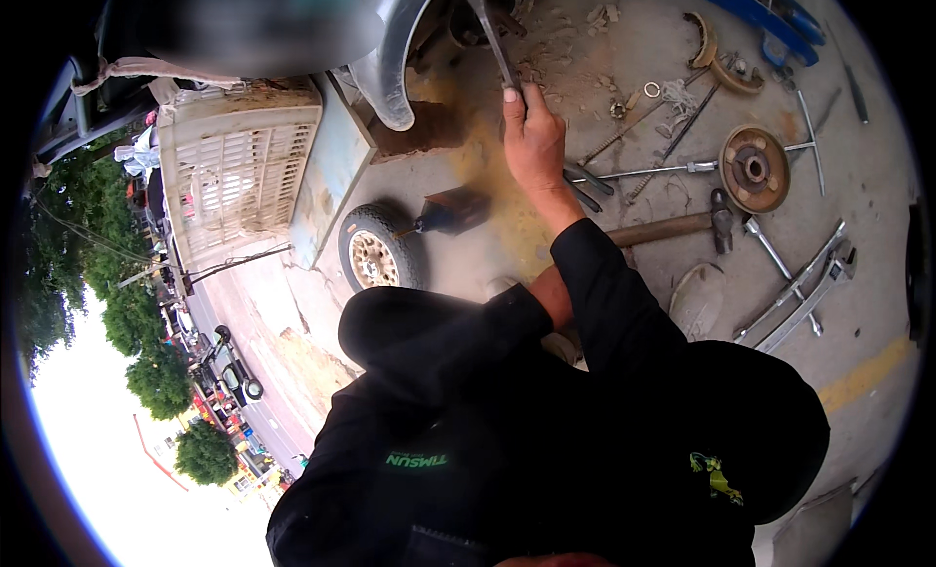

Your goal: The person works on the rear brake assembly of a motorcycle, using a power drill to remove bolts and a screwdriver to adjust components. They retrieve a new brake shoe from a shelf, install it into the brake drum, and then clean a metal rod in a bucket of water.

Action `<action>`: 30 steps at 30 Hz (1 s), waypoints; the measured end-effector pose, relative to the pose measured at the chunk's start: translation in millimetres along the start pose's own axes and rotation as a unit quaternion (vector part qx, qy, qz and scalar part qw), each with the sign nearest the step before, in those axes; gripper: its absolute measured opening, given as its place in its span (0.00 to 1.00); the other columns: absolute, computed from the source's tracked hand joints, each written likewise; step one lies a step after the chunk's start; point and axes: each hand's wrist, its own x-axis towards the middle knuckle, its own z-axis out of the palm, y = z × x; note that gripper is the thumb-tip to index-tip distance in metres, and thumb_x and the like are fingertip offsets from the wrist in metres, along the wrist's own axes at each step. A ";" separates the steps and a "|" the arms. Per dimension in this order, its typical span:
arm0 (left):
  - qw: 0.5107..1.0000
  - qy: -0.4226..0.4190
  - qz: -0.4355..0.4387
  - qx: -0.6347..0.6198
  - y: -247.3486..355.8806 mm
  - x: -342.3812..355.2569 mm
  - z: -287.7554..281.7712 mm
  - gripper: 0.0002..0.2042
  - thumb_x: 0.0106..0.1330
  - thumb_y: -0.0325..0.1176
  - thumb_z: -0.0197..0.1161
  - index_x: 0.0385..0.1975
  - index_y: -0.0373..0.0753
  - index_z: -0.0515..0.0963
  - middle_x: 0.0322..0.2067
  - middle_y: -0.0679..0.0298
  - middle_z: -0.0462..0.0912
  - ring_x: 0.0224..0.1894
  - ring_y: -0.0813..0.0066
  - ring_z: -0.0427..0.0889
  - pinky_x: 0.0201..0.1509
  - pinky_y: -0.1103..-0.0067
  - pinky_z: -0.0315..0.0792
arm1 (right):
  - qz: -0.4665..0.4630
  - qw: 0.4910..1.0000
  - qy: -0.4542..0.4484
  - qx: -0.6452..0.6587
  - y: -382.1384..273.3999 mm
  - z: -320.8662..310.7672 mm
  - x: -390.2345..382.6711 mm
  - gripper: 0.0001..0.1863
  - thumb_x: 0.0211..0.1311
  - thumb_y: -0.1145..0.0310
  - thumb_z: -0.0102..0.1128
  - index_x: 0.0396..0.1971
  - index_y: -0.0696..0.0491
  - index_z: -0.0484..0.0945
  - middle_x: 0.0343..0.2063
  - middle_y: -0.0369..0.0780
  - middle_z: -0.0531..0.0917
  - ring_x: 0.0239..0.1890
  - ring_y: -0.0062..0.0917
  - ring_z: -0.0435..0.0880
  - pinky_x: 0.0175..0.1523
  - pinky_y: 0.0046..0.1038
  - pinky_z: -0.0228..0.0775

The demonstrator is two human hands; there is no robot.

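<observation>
R hand [534,143], upper ctr of frame, fist closed around a metal bar tool [495,42]; thumb lies along near end. Tool slants up-left to top edge of frame, far end by a dark round part [470,29]; contact there unclear. L hand [552,296] mostly hidden behind R forearm, ctr; only a bit of skin by cuff shows, so can't tell if wide, narrow or holding sth. Both sleeves black.

Grey curved panel [395,75] top ctr, just L of tool. White plastic crate [239,162] upper L, w/ a pale board [331,172] against its R side. Small tyred wheel [380,250] ctr-left, dark bottle [453,211] lying next to it.

Right half, on concrete floor: pliers [591,180] near R wrist; hammer [721,226] w/ wooden handle pointing at R sleeve; rusty drum [754,169] over a long metal rod; curved brake shoes [733,72] upper R; chrome bracket [809,299] mid-right. Blue metal frame [770,16] top R. Scooter [234,374] on street, far L.
</observation>
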 end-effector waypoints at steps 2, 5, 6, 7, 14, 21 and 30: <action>0.956 -0.193 -0.068 0.212 55.5 7.9 -44.6 0.13 0.57 0.36 0.63 0.40 0.38 0.80 0.39 0.57 0.83 0.41 0.56 0.83 0.44 0.63 0.77 | -0.075 0.990 -0.044 -0.107 14.6 -0.7 12.0 0.15 0.72 0.56 0.53 0.34 0.53 0.75 0.19 0.47 0.81 0.26 0.51 0.81 0.30 0.46 0.70; 0.905 -0.269 -0.074 0.322 63.5 15.3 -40.8 0.17 0.56 0.36 0.65 0.44 0.34 0.81 0.38 0.54 0.85 0.40 0.56 0.84 0.43 0.64 0.78 | -0.049 0.964 -0.112 -0.235 26.3 -4.8 21.1 0.17 0.71 0.53 0.54 0.32 0.52 0.75 0.21 0.45 0.83 0.27 0.48 0.83 0.31 0.47 0.73; 0.916 -0.224 -0.056 0.328 54.8 9.4 -34.0 0.18 0.56 0.37 0.65 0.44 0.35 0.80 0.38 0.54 0.84 0.40 0.56 0.84 0.43 0.65 0.78 | -0.080 0.959 -0.120 -0.244 21.9 -7.5 21.2 0.17 0.71 0.52 0.54 0.32 0.52 0.75 0.21 0.46 0.83 0.27 0.48 0.83 0.31 0.47 0.73; 0.925 -0.178 -0.037 0.335 42.2 1.2 -26.2 0.19 0.55 0.38 0.66 0.44 0.35 0.80 0.39 0.54 0.84 0.40 0.56 0.84 0.42 0.65 0.78 | -0.112 0.953 -0.125 -0.252 15.5 -11.1 23.4 0.18 0.71 0.51 0.53 0.32 0.52 0.76 0.21 0.46 0.83 0.27 0.48 0.83 0.31 0.47 0.74; 0.942 -0.144 0.011 0.302 43.3 7.3 -22.4 0.15 0.58 0.39 0.63 0.40 0.37 0.78 0.37 0.57 0.80 0.40 0.58 0.83 0.43 0.67 0.77 | -0.159 0.918 -0.185 -0.313 32.6 -35.2 36.2 0.18 0.69 0.50 0.54 0.35 0.51 0.80 0.23 0.46 0.84 0.27 0.46 0.84 0.31 0.45 0.75; 0.934 -0.104 0.045 0.338 42.0 16.3 -17.1 0.13 0.57 0.40 0.63 0.37 0.39 0.79 0.36 0.59 0.80 0.39 0.62 0.82 0.42 0.69 0.76 | -0.086 0.919 -0.207 -0.325 43.8 -38.2 43.2 0.16 0.67 0.54 0.58 0.34 0.53 0.81 0.24 0.48 0.84 0.31 0.47 0.84 0.35 0.46 0.75; 0.920 -0.081 0.065 0.378 39.1 22.6 -9.4 0.12 0.57 0.39 0.61 0.35 0.38 0.79 0.34 0.59 0.80 0.35 0.64 0.81 0.39 0.72 0.74 | -0.141 0.903 -0.267 -0.304 52.6 -36.9 22.0 0.16 0.66 0.53 0.59 0.34 0.52 0.82 0.25 0.46 0.84 0.31 0.46 0.84 0.35 0.45 0.75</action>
